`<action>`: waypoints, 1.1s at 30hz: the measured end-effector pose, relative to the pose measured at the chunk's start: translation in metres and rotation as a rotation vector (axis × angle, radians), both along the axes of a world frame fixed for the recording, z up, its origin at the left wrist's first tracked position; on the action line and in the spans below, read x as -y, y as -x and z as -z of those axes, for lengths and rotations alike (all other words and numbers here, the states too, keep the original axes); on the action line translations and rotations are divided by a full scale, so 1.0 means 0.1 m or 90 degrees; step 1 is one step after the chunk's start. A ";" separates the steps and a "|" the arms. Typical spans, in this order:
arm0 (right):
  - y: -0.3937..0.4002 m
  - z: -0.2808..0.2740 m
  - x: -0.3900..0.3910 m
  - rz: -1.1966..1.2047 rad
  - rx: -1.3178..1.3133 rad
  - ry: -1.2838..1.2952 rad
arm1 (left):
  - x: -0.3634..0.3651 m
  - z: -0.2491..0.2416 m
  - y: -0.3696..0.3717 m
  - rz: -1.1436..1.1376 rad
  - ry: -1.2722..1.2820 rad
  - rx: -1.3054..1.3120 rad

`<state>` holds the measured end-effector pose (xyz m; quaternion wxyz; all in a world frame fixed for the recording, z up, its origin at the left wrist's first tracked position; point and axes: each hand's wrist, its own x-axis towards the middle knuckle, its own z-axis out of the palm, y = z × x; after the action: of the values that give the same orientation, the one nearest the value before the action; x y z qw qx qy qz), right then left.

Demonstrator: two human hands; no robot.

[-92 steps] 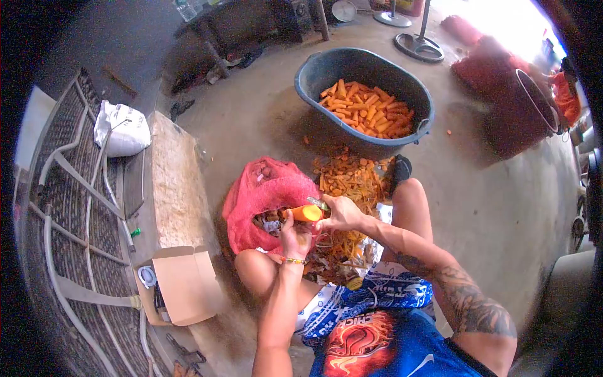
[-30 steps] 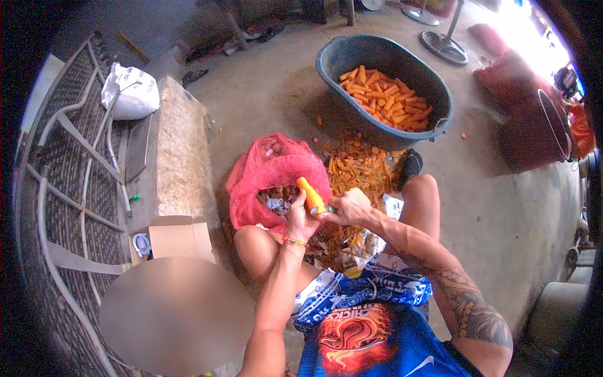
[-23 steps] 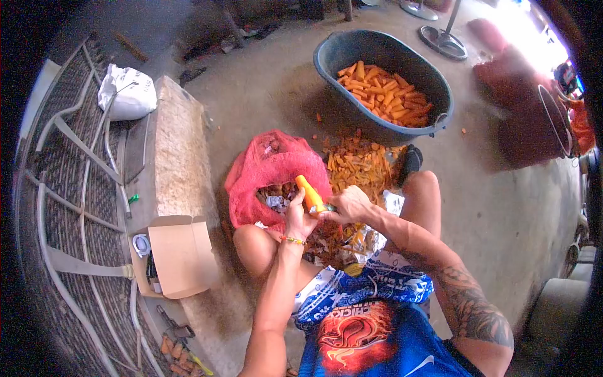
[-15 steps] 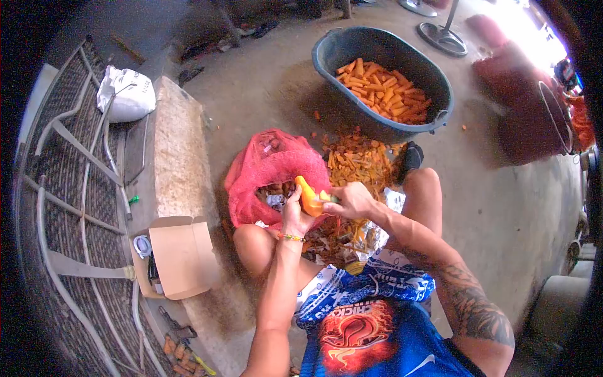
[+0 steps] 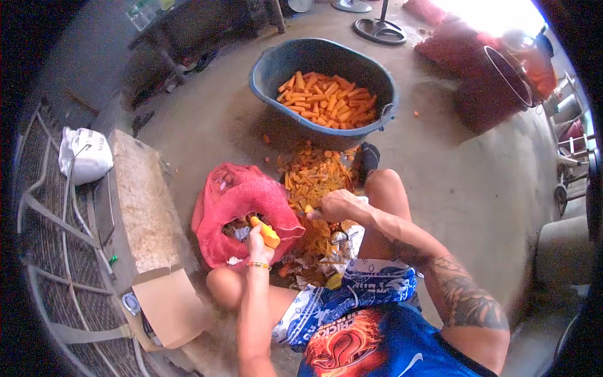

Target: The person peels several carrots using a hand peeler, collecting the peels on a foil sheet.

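Note:
My left hand (image 5: pixel 259 250) is closed around the lower end of a thick, bright orange carrot (image 5: pixel 268 234), tilted above the opening of a red mesh sack (image 5: pixel 210 217). Crumpled scraps show inside the sack. My right hand (image 5: pixel 341 206) is closed, apart from the carrot, over a heap of peelings and cut ends (image 5: pixel 317 173). From its fingers pokes the pale tip of a small hand tool (image 5: pixel 312 215) with a yellow-orange bit beside it; the fist hides the rest, and I cannot tell its kind.
A big dark tub (image 5: pixel 264 85) of peeled carrots stands beyond the heap. On the left are a concrete ledge (image 5: pixel 144 207), an open cardboard box (image 5: pixel 173 308), a white sack (image 5: pixel 86 156) and a metal-framed rack (image 5: pixel 47 220). A dark red bin (image 5: pixel 490 94) stands at the right back.
My right hand has come away from the carrot and moved over the peelings. My left hand still grips the carrot, now held apart. The view has shifted, showing more of the right side.

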<state>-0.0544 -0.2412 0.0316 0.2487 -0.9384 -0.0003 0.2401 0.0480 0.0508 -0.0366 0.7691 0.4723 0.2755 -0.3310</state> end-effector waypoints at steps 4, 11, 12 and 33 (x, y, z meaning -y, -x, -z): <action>0.00 -0.02 -0.11 -0.020 -0.069 -0.002 | 0.31 0.00 -0.39 0.073 0.021 0.077; -0.12 -0.31 -0.22 -0.077 -0.086 -0.007 | 1.47 -1.43 -0.51 0.178 0.242 0.368; -0.10 -0.27 -0.19 -0.079 -0.057 -0.016 | 1.44 -1.33 -0.55 0.212 0.168 0.391; -0.38 -0.41 -0.22 -0.116 -0.067 -0.016 | -1.13 0.87 -0.49 0.569 -1.014 0.322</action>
<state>-0.0168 -0.2187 0.0727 0.2376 -0.9172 -0.0755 0.3107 0.0973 0.1639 -0.1236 0.0592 0.9777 0.0394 -0.1973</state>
